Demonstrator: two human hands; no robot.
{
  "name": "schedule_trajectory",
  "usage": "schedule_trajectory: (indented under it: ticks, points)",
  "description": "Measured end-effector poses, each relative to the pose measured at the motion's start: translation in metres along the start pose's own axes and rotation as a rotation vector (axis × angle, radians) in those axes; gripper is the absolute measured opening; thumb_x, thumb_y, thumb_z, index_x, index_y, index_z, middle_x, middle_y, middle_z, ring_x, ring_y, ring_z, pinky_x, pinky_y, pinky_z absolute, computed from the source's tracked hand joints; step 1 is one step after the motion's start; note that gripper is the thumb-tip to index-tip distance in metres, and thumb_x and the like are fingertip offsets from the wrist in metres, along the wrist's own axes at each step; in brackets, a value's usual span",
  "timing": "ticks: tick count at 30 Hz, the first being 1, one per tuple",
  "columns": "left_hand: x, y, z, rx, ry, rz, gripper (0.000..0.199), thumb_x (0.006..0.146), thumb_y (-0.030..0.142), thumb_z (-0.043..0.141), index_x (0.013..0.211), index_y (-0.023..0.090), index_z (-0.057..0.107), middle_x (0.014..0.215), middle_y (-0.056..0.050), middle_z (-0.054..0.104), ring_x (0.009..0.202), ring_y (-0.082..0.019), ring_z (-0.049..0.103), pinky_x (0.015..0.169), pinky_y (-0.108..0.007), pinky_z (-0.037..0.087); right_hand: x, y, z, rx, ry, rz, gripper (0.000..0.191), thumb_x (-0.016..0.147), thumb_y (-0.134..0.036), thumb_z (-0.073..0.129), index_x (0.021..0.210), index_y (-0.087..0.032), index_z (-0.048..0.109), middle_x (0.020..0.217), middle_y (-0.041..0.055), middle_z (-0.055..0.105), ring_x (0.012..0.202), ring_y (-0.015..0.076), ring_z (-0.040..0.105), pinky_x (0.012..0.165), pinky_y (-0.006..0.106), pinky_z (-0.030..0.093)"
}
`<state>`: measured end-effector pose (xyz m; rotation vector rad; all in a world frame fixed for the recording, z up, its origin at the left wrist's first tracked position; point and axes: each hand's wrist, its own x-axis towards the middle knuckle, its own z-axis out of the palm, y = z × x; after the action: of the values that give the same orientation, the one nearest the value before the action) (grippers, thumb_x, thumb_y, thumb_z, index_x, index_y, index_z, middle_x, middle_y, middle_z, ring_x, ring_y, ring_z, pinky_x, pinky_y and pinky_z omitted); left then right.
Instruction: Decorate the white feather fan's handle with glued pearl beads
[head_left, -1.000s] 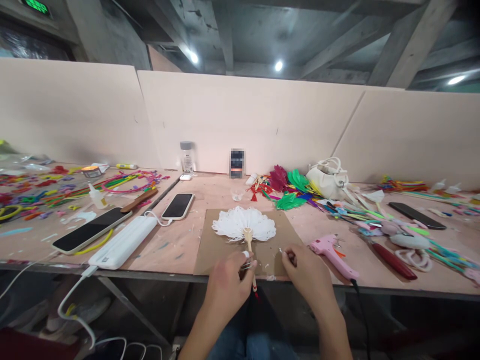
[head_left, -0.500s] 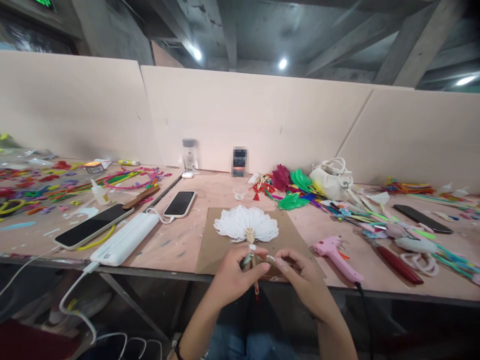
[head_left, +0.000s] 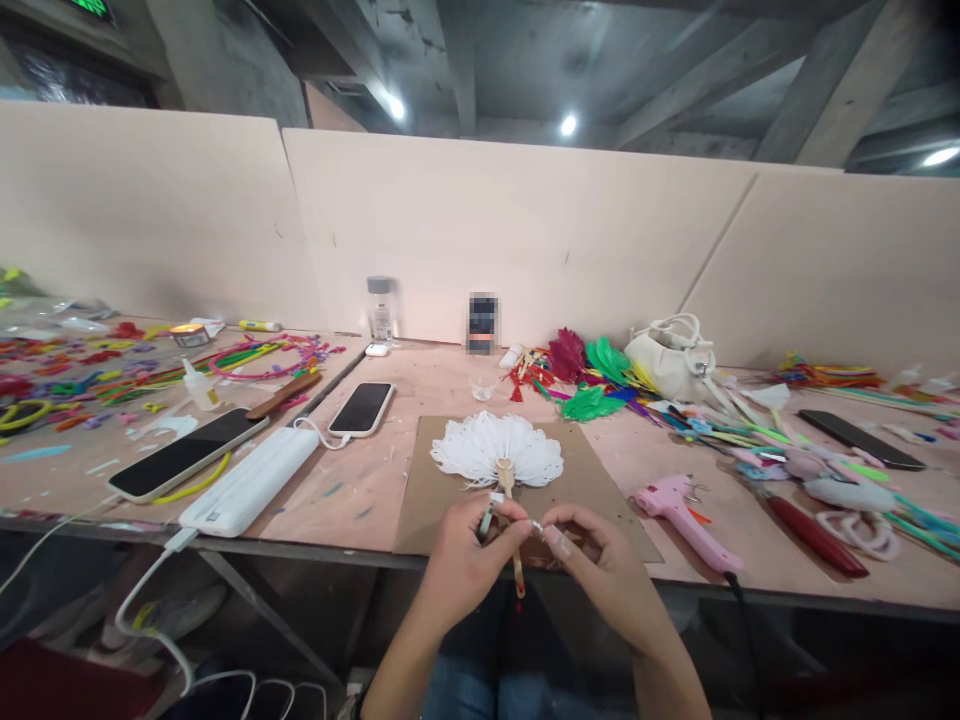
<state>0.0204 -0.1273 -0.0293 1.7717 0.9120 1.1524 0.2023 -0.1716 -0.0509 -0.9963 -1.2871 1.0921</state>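
A white ruffled hand fan (head_left: 495,448) lies on a brown cardboard sheet (head_left: 427,505), its wooden handle pointing toward me under my hands. Over that handle my left hand (head_left: 472,555) is closed, thumb and fingertips pinched on a small white piece (head_left: 535,527). A pale greenish thing (head_left: 487,521) shows within the curl of its fingers, too small to name. My right hand (head_left: 596,560) pinches the other end of the white piece, so the fingertips of both hands nearly meet. A bit of red hangs at the handle's lower end.
A pink glue gun (head_left: 686,520) with a black cord lies to the right, beside a red-handled tool (head_left: 817,535). Coloured feathers (head_left: 592,375) and a white bag (head_left: 667,360) stand behind. Leftward are phones (head_left: 361,409) and a white power bank (head_left: 251,480) with cables.
My hands have drawn closer together, and my left thumb and fingertips now meet at the small white piece. The view has shifted slightly; the fan stays on the cardboard.
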Motion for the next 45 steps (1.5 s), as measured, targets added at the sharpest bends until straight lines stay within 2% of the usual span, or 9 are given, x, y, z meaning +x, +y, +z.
schedule_trajectory:
  ticks: [4,7,10,16,23,30,35,39,45]
  points:
    - [-0.006,-0.008,0.003,0.106,0.034,0.099,0.015,0.093,0.028,0.069,0.084,0.019,0.077,0.073,-0.001,0.068,0.070,-0.015,0.061,0.066,-0.025,0.044,-0.001,0.003,0.002,-0.153,0.085,-0.058,0.030,0.093,-0.049,0.077,0.100,-0.020,0.079,0.092,0.0062,0.074,0.072,0.0191,0.069,0.061,0.023,0.056]
    - [-0.009,-0.014,0.008,0.157,0.043,0.210,0.015,0.097,0.023,0.064,0.091,0.019,0.077,0.083,-0.004,0.073,0.080,-0.018,0.068,0.074,-0.027,0.050,0.000,0.009,0.004,-0.225,0.138,-0.067,0.030,0.093,-0.049,0.076,0.095,-0.020,0.080,0.091,0.0075,0.075,0.073,0.0218,0.070,0.062,0.025,0.056]
    - [-0.012,-0.017,0.014,0.238,0.079,0.320,0.018,0.101,0.019,0.058,0.093,0.018,0.075,0.085,-0.006,0.073,0.082,-0.019,0.069,0.073,-0.026,0.051,0.001,0.013,0.005,-0.259,0.165,-0.089,0.032,0.096,-0.049,0.073,0.093,-0.018,0.079,0.091,0.0092,0.075,0.078,0.0249,0.071,0.066,0.029,0.058]
    - [-0.013,-0.020,0.021,0.324,0.138,0.449,0.018,0.102,0.015,0.054,0.096,0.017,0.071,0.087,-0.008,0.071,0.082,-0.019,0.069,0.073,-0.026,0.052,0.004,0.011,0.007,-0.307,0.213,-0.088,0.032,0.093,-0.047,0.071,0.084,-0.017,0.076,0.083,0.0077,0.073,0.070,0.0230,0.068,0.062,0.028,0.057]
    - [-0.014,-0.020,0.021,0.326,0.133,0.445,0.017,0.103,0.013,0.053,0.096,0.016,0.069,0.088,-0.007,0.070,0.083,-0.018,0.068,0.074,-0.025,0.051,0.005,0.010,0.009,-0.272,0.212,-0.031,0.035,0.090,-0.052,0.070,0.083,-0.017,0.075,0.079,0.0086,0.073,0.071,0.0264,0.069,0.065,0.033,0.060]
    - [-0.015,-0.022,0.023,0.351,0.164,0.466,0.019,0.103,0.013,0.053,0.093,0.017,0.069,0.086,-0.008,0.071,0.080,-0.018,0.068,0.072,-0.026,0.052,0.005,0.007,0.014,-0.353,0.270,-0.048,0.032,0.086,-0.048,0.066,0.078,-0.018,0.072,0.074,0.0053,0.069,0.063,0.0216,0.062,0.058,0.028,0.049]
    - [-0.016,-0.020,0.023,0.329,0.194,0.471,0.020,0.101,0.012,0.054,0.088,0.016,0.067,0.082,-0.007,0.069,0.076,-0.018,0.067,0.070,-0.025,0.051,0.005,0.011,0.014,-0.354,0.248,-0.068,0.025,0.088,-0.041,0.065,0.080,-0.018,0.069,0.071,0.0019,0.063,0.061,0.0187,0.056,0.057,0.025,0.044]
    - [-0.017,-0.018,0.022,0.240,0.202,0.450,0.017,0.100,0.011,0.057,0.090,0.016,0.070,0.082,-0.005,0.069,0.075,-0.016,0.067,0.069,-0.023,0.051,0.004,0.016,0.016,-0.284,0.224,-0.073,0.024,0.092,-0.041,0.065,0.082,-0.019,0.065,0.074,0.0014,0.061,0.065,0.0190,0.056,0.060,0.025,0.046]
    - [-0.021,-0.016,0.023,0.118,0.253,0.447,0.014,0.098,0.011,0.061,0.092,0.018,0.072,0.082,-0.005,0.070,0.072,-0.014,0.065,0.067,-0.022,0.051,0.002,0.015,0.025,-0.059,0.176,-0.047,0.035,0.098,-0.052,0.068,0.085,-0.020,0.063,0.078,0.0020,0.060,0.072,0.0207,0.059,0.066,0.026,0.054]
